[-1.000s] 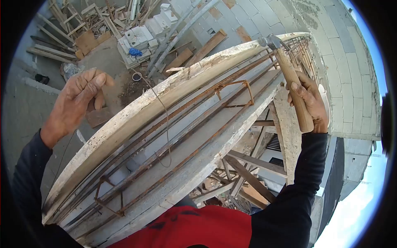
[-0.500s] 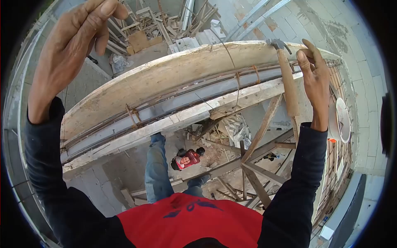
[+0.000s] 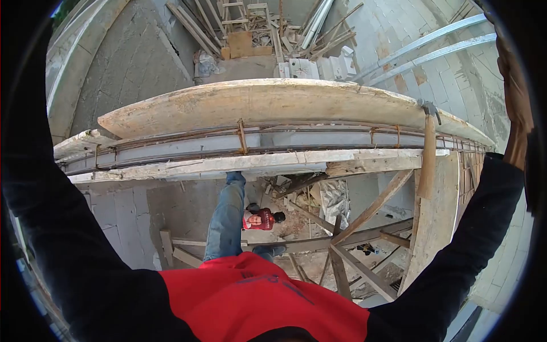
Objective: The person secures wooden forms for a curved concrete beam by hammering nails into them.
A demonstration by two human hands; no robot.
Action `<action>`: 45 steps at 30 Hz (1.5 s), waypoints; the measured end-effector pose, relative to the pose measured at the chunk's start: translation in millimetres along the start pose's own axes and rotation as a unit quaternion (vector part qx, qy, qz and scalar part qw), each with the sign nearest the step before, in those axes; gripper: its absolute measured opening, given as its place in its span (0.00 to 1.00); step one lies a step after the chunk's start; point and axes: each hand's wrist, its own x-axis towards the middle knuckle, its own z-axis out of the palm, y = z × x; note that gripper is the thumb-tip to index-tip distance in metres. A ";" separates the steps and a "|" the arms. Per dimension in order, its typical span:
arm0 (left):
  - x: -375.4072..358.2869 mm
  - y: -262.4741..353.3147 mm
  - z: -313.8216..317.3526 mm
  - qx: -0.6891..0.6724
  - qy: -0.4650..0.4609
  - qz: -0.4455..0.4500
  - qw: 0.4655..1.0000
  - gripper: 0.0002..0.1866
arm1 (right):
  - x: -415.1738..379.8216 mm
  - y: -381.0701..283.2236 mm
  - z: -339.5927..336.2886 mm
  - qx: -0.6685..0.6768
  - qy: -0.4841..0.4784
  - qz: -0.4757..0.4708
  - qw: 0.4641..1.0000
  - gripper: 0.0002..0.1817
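My right hand is raised at the upper right edge of the view, partly cut off, its fingers too hidden to read. My left hand is out of view beyond the upper left; only its dark sleeve shows. A hammer with a wooden handle hangs by its head on the far formwork board, left of my right arm. Rusty rebar runs in the gap between that board and the near board.
Far below, a person in a red shirt is on the ground. Wooden braces cross under the near board. Metal channels lean at the upper right, and scrap wood lies beyond the formwork.
Both arms have spread outward and upward, taking my left hand out of view and my right hand to the edge. The view has shifted; the hammer still hangs on the board.
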 end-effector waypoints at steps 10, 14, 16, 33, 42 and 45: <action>-79.5 -64.0 113.5 -0.316 -0.245 -0.202 0.894 0.16 | 79.0 196.8 271.1 -0.137 -0.396 -0.180 0.890 0.08; -89.0 -70.5 167.7 -0.314 -0.275 -0.127 0.900 0.12 | 59.3 211.6 358.2 -0.145 -0.549 -0.123 0.814 0.06; -98.1 -75.3 181.4 -0.364 -0.271 -0.149 0.879 0.11 | 48.3 205.6 372.5 -0.154 -0.596 -0.115 0.779 0.06; -128.3 -107.8 180.0 -0.197 -0.323 -0.208 0.902 0.08 | -17.3 191.5 388.4 -0.094 -0.729 -0.117 0.668 0.08; -125.6 -116.6 191.6 -0.305 -0.345 -0.201 0.865 0.08 | 16.1 165.8 382.9 -0.148 -0.837 -0.045 0.524 0.06; -121.7 -120.4 192.9 -0.316 -0.348 -0.197 0.860 0.08 | 36.4 149.6 390.6 -0.152 -0.834 -0.060 0.527 0.06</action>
